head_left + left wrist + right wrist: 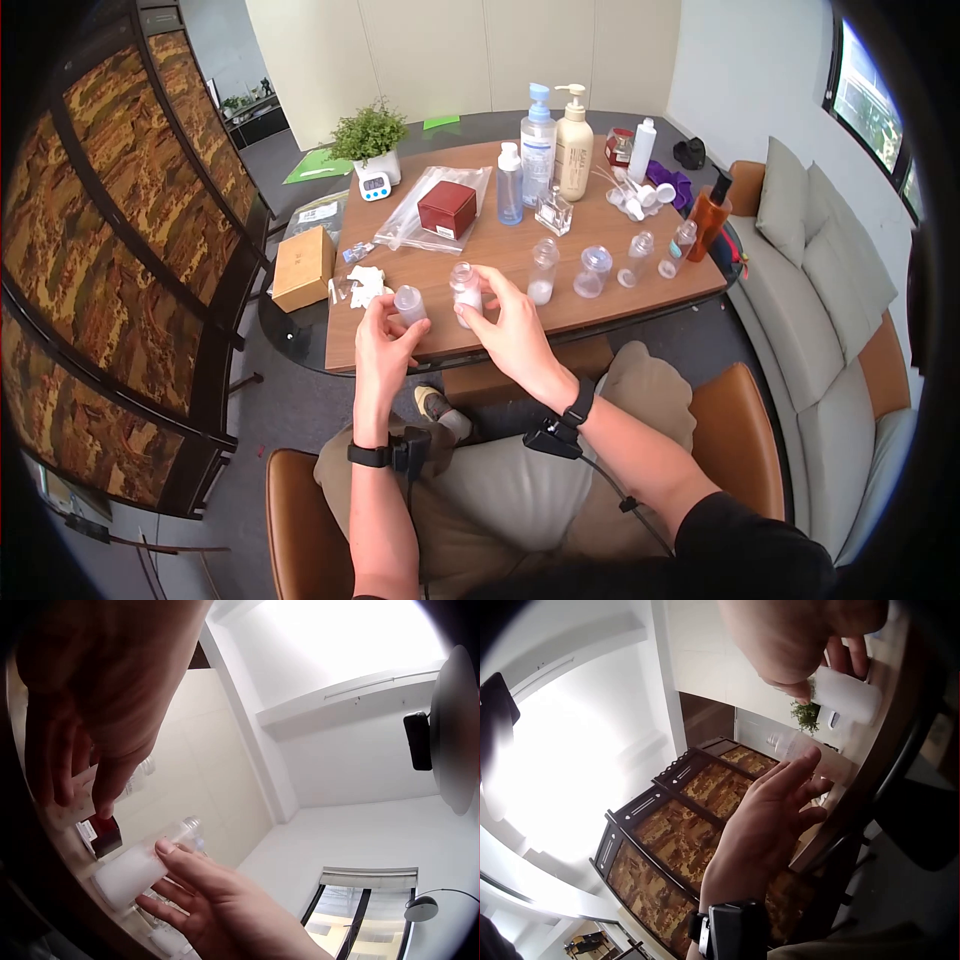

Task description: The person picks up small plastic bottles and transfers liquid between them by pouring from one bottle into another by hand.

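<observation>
Near the table's front edge, my left hand (pixel 385 342) grips a small clear bottle (pixel 410 306) between thumb and fingers. Just right of it, my right hand (pixel 515 333) holds another clear bottle (pixel 467 290) with white contents. The two bottles are apart, both roughly upright. In the left wrist view, my right thumb lies on the white-filled bottle (pixel 129 876), whose threaded neck shows bare. The right wrist view shows the left bottle (pixel 832 763) with its threaded neck bare, my left hand (pixel 757 814) around its side.
Several clear containers, including a bottle (pixel 543 272) and a jar (pixel 592 273), stand right of my hands. Behind are pump bottles (pixel 573 150), a dark red box (pixel 447 210) on a plastic bag and a potted plant (pixel 368 140). A cardboard box (pixel 303 268) is at left.
</observation>
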`<action>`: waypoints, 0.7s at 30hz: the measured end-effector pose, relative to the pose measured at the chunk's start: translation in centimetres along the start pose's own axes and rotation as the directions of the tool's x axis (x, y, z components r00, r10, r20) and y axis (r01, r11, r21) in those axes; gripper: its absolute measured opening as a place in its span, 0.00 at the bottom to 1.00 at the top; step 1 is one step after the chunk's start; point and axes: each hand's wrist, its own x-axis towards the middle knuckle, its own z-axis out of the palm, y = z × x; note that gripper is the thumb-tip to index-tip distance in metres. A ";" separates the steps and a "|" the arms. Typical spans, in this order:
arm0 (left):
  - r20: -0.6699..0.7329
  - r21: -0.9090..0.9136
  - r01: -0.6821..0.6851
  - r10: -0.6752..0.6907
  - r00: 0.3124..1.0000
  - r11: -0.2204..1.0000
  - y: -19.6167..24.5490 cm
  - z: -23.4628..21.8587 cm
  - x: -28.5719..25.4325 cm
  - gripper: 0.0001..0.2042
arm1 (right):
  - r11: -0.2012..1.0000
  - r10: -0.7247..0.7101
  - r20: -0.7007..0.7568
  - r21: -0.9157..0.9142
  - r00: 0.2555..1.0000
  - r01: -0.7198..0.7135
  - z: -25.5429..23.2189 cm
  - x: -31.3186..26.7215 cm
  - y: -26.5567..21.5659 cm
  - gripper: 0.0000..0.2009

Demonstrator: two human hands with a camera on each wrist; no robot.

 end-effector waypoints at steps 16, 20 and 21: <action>-0.167 0.250 -0.362 0.408 0.898 0.898 3.4 -0.4 -1.4 0.23 | 0.990 -0.132 0.111 0.055 0.985 0.127 -1.4 -0.5 -1.9 0.24; -0.149 0.315 -0.459 0.521 0.840 0.831 4.1 -0.3 -1.6 0.25 | 0.983 -0.183 0.121 0.008 0.976 0.184 -1.3 -0.6 -1.9 0.25; -0.145 0.330 -0.480 0.546 0.825 0.813 4.1 -0.3 -1.6 0.25 | 0.984 -0.179 0.123 0.008 0.976 0.180 -1.3 -0.7 -2.0 0.25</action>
